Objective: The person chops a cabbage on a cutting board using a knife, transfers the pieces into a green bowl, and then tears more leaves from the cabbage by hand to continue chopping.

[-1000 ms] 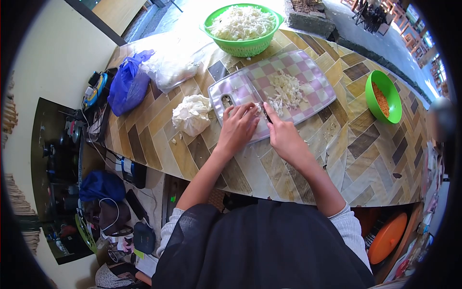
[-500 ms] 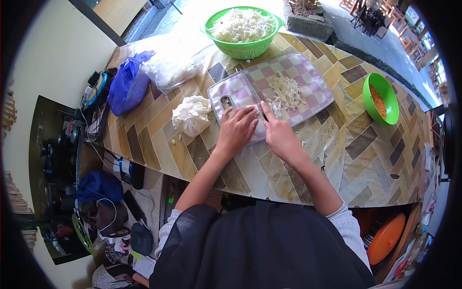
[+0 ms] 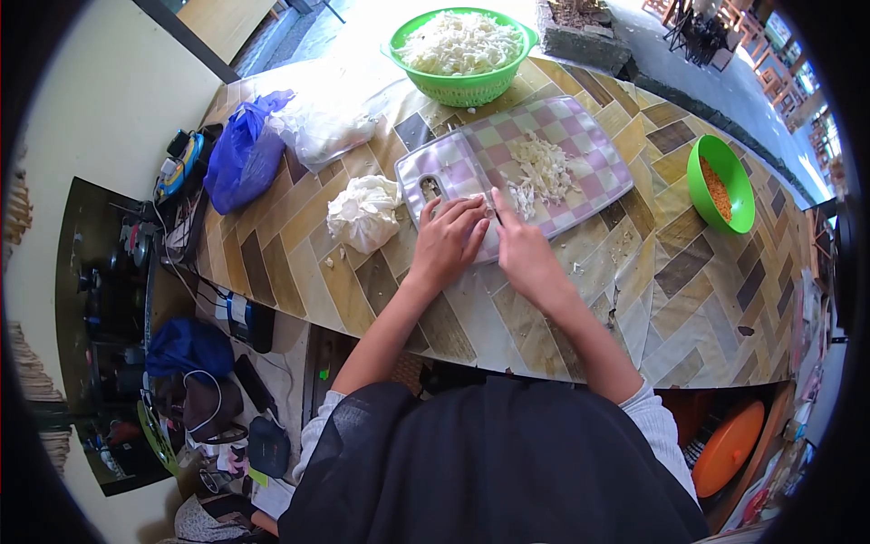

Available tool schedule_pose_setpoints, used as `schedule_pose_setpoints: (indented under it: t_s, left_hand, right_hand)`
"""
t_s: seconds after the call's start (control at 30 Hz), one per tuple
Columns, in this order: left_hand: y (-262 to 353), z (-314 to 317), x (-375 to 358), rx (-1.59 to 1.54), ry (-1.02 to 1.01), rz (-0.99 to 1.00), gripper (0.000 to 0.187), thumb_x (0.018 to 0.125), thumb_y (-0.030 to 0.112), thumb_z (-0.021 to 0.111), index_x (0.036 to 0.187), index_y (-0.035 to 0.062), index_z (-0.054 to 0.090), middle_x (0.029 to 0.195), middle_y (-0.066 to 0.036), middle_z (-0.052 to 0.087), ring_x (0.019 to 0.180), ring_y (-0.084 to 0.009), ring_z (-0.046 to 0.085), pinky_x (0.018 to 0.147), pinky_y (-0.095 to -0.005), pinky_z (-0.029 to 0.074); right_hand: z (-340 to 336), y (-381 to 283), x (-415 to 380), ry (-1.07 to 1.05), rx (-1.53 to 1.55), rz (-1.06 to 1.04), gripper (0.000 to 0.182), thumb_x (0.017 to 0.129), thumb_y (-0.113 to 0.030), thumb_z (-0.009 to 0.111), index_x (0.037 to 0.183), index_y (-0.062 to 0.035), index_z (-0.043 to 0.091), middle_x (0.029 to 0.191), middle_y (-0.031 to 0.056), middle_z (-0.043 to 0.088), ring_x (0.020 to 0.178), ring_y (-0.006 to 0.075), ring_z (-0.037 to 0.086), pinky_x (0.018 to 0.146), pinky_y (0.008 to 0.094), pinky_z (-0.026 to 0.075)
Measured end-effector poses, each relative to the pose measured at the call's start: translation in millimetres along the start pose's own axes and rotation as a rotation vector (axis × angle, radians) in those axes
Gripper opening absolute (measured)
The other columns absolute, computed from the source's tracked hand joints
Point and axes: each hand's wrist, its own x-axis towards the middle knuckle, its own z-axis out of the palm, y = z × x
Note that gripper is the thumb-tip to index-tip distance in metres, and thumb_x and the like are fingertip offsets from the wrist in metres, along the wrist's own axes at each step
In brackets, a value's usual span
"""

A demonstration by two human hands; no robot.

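Note:
My right hand is closed around a small knife, its forefinger stretched along the top. Just left of the blade, my left hand presses its bent fingertips onto a pale vegetable piece, mostly hidden under them. Both hands are over the near edge of a pink-and-white checked cutting board. A loose heap of chopped white vegetable lies on the board, right of the knife. Beyond the board stands a green colander heaped with white shreds.
Left of the board sit a crumpled white bundle, a clear plastic bag and a blue plastic bag. A green bowl with orange bits stands at the right. Small scraps dot the patterned tabletop.
The view has shifted slightly. Both hands stay at the same spot on the board, and the knife looks a little more upright beside the left fingertips.

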Motion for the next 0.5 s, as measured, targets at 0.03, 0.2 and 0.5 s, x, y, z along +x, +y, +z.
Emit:
schedule_pose_setpoints:
  t_s: [0.03, 0.2, 0.5]
  left_hand:
    - [0, 1, 0, -0.008, 0.014, 0.001, 0.023, 0.094, 0.024, 0.055, 0.106, 0.0085, 0.067, 0.121, -0.007, 0.064, 0.117, -0.0235, 0.056, 0.107, -0.0461, 0.03]
    - [1, 2, 0, -0.014, 0.032, 0.0, 0.023, 0.094, 0.025, 0.055, 0.105, 0.0082, 0.067, 0.119, -0.007, 0.065, 0.117, -0.0227, 0.057, 0.107, -0.0465, 0.03]
    - [2, 1, -2, 0.021, 0.009, -0.027, 0.026, 0.095, 0.024, 0.053, 0.111, 0.008, 0.066, 0.122, -0.006, 0.064, 0.119, -0.0237, 0.055, 0.111, -0.0501, 0.025]
  right_hand:
    - [-15, -9, 0, -0.048, 0.048, 0.036, 0.055, 0.093, -0.007, 0.047, 0.145, -0.0044, 0.031, 0.088, 0.0323, 0.063, 0.081, 0.0468, 0.064, 0.072, 0.0521, 0.051]
    - [-28, -20, -11, -0.111, 0.08, 0.069, 0.052, 0.094, -0.008, 0.047, 0.143, -0.0036, 0.032, 0.082, 0.0311, 0.063, 0.082, 0.0468, 0.062, 0.07, 0.0541, 0.049]
    - [7, -9, -7, -0.045, -0.057, 0.06, 0.053, 0.093, -0.005, 0.047, 0.144, -0.0053, 0.033, 0.088, 0.0332, 0.061, 0.084, 0.048, 0.06, 0.07, 0.0543, 0.047]
